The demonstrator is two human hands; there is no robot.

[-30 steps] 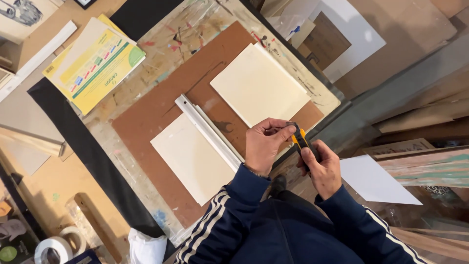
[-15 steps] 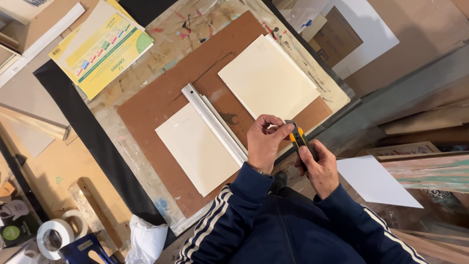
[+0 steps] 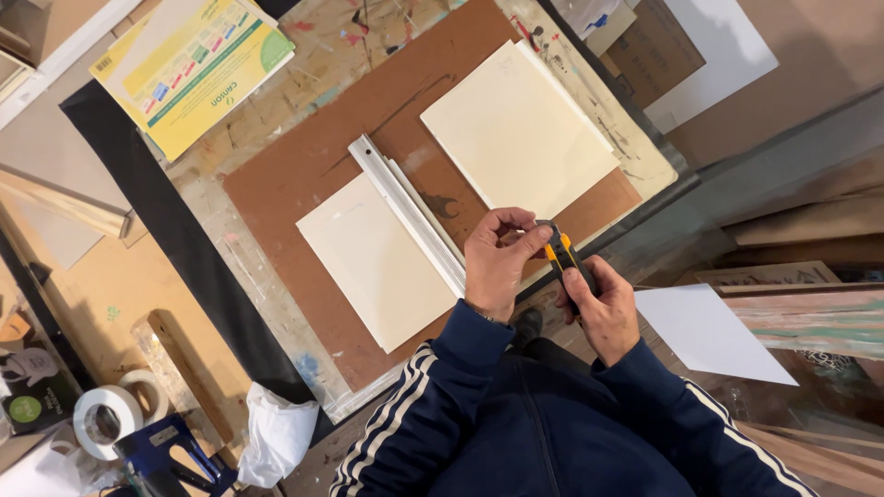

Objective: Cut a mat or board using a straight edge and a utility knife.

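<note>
Head view, biggest first: paint-stained worktable (image 3: 276,156), a brown board (image 3: 313,175) lying on it, two cream sheets on the board, the far sheet (image 3: 516,129) up right, the near sheet (image 3: 368,267) lower left. A metal straightedge (image 3: 410,212) lies diagonally along the near sheet's right edge, touching it. Yellow-green paper pad (image 3: 193,64) top left, tape rolls (image 3: 110,414) bottom left, white loose sheet (image 3: 709,331) off to the right.

Both hands are at the table's near edge, just beyond the straightedge's lower end. Right hand (image 3: 603,308) is curled closed around a yellow-and-black utility knife (image 3: 564,258), tip pointing up and away from the body. Left hand (image 3: 497,262) is pinched, thumb and forefinger closed on the knife's tip end; blade itself too small to make out.

Judged step: setting or adjusting the blade, not cutting; knife is off the sheets. A cut would need the left hand flat on the straightedge and the knife brought to its edge.

Pose: forearms in dark striped sleeves converge from below, wrists close, left hand palm-down, right hand knuckles out.
</note>
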